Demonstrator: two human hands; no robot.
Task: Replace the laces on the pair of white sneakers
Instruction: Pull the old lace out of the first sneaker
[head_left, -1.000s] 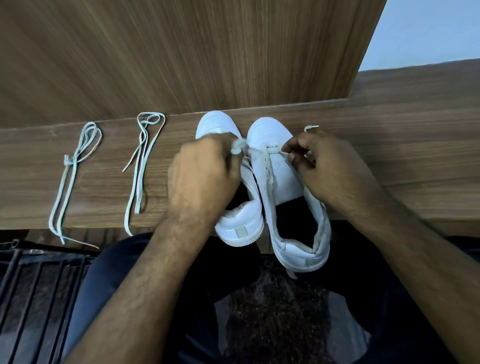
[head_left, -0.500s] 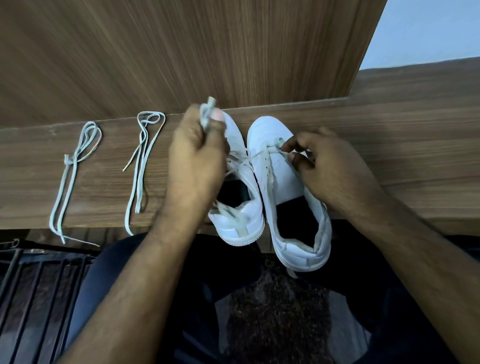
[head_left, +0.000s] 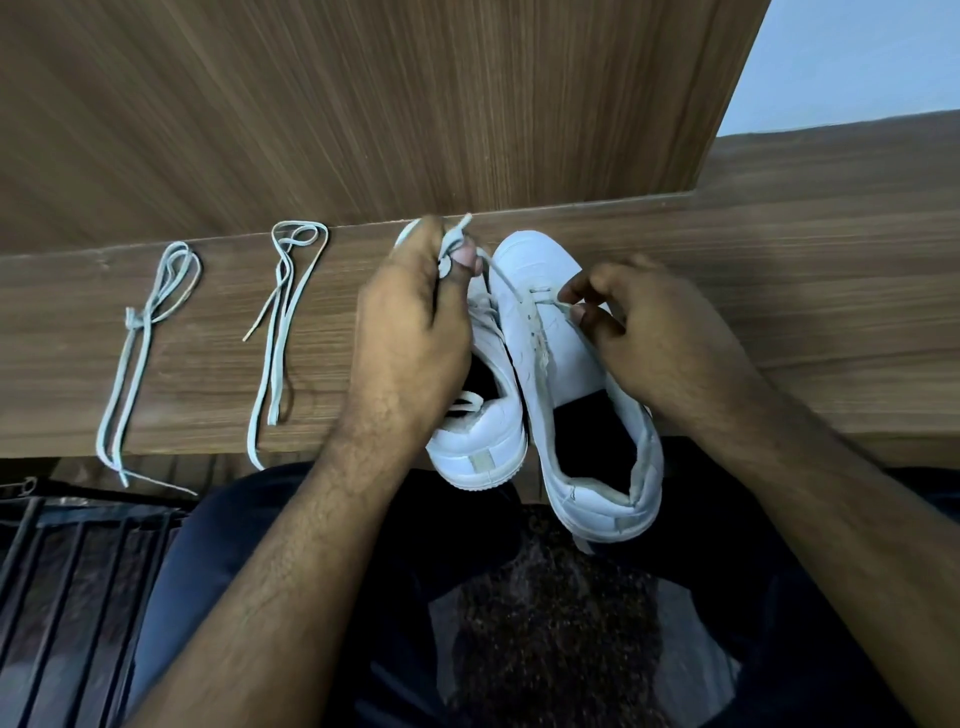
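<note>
Two white sneakers stand side by side on the wooden ledge (head_left: 779, 312), toes toward the wall. My left hand (head_left: 410, 332) covers the front of the left sneaker (head_left: 483, 447) and grips one end of a pale lace (head_left: 501, 273) above its toe. That lace runs down to the lowest eyelets of the right sneaker (head_left: 550, 338). My right hand (head_left: 654, 332) pinches the other part of the lace at the eyelets on that shoe's right side. The right shoe's heel hangs over the ledge toward my lap.
Two loose pale laces lie on the ledge at the left, one knotted (head_left: 140, 353) and one folded (head_left: 280, 322), both trailing over the front edge. A wood panel (head_left: 363, 104) rises behind. A dark metal grate (head_left: 67, 597) sits at the lower left.
My left hand pulled the lace end up and away from the shoes toward the wall, drawing it through the right sneaker's eyelets. My right hand stayed at the eyelets.
</note>
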